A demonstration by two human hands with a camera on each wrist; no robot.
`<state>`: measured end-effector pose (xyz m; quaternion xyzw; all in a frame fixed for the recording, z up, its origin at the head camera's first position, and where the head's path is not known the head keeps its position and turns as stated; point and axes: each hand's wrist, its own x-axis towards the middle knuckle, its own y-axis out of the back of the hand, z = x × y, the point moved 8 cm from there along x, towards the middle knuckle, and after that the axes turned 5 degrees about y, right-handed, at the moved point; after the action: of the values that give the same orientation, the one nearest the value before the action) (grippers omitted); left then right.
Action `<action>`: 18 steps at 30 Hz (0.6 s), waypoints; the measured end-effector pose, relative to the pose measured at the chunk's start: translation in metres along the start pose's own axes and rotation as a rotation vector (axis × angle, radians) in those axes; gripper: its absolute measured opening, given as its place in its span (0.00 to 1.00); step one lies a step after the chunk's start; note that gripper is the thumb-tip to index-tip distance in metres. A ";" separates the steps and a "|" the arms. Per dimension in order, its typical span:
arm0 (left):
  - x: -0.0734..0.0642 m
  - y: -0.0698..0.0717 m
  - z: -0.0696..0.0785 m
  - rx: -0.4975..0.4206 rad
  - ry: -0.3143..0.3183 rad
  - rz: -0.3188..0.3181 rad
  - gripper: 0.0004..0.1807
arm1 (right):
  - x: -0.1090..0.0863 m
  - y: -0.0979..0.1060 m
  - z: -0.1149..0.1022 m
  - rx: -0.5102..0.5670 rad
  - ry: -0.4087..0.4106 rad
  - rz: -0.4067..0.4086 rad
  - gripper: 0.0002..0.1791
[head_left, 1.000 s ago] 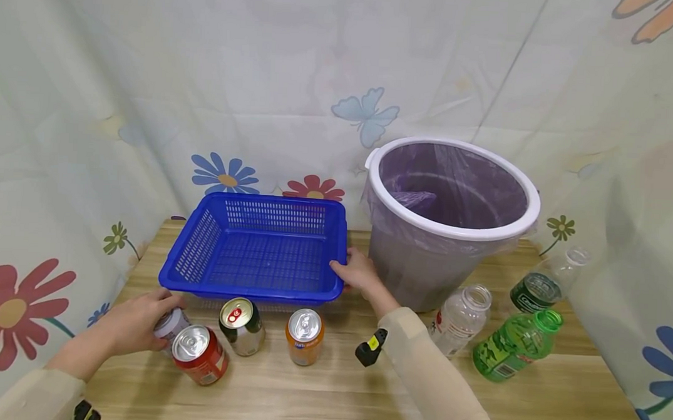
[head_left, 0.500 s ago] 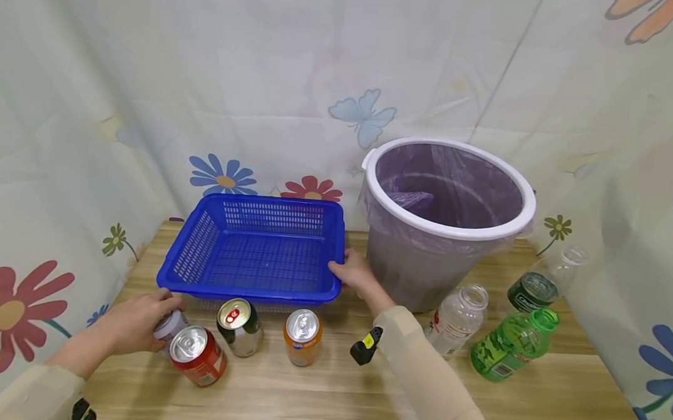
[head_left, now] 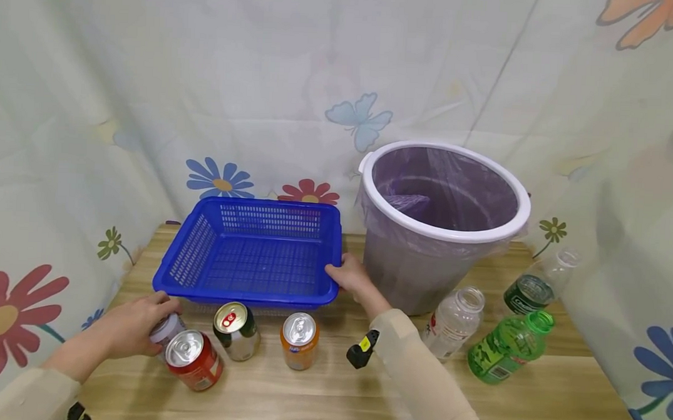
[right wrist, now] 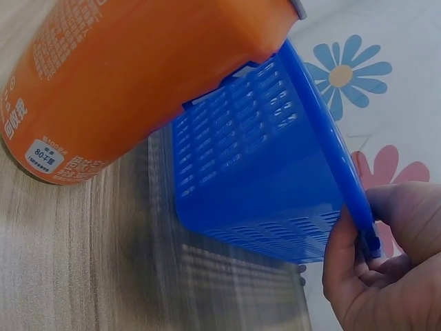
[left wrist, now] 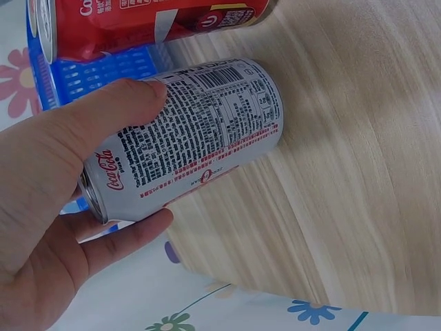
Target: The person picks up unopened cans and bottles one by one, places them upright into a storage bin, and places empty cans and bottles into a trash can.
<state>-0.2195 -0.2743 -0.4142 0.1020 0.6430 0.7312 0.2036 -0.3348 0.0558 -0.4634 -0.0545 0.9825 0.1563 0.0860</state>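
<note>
My left hand (head_left: 131, 326) curls round a white Coca-Cola can (left wrist: 200, 131) that stands upright on the table; in the head view the hand covers part of it. Right beside it is a red Coca-Cola can (head_left: 195, 360). With thumb and fingers my right hand (right wrist: 389, 248) grips the right rim of a blue plastic basket (head_left: 263, 263), which has nothing in it. Along the basket's front side stand a gold-topped dark green can (head_left: 237, 337) and an orange Fanta can (head_left: 299, 343).
A lined bin (head_left: 418, 276) with a white rim stands to the right of the basket. In front and right of it are a clear bottle (head_left: 452, 325), a green bottle (head_left: 508, 349) and a clear bottle with a green label (head_left: 530, 293). A patterned curtain (head_left: 262, 106) surrounds the table.
The whole head view shifts slightly left and down. Both hands keep their holds, left on the white can and right on the basket rim; the objects stay in place.
</note>
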 end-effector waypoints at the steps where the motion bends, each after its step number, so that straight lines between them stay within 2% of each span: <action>1: 0.000 0.000 0.000 0.004 -0.005 0.004 0.29 | 0.000 0.000 0.000 0.004 -0.001 0.000 0.15; 11: 0.001 0.002 0.003 0.002 -0.048 0.010 0.29 | -0.001 -0.001 0.001 0.007 -0.004 -0.001 0.15; 18: -0.002 0.008 0.004 -0.001 -0.072 0.023 0.30 | 0.000 -0.002 0.001 0.026 -0.007 -0.020 0.16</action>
<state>-0.2178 -0.2726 -0.4056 0.1355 0.6337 0.7297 0.2182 -0.3345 0.0546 -0.4645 -0.0625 0.9835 0.1428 0.0916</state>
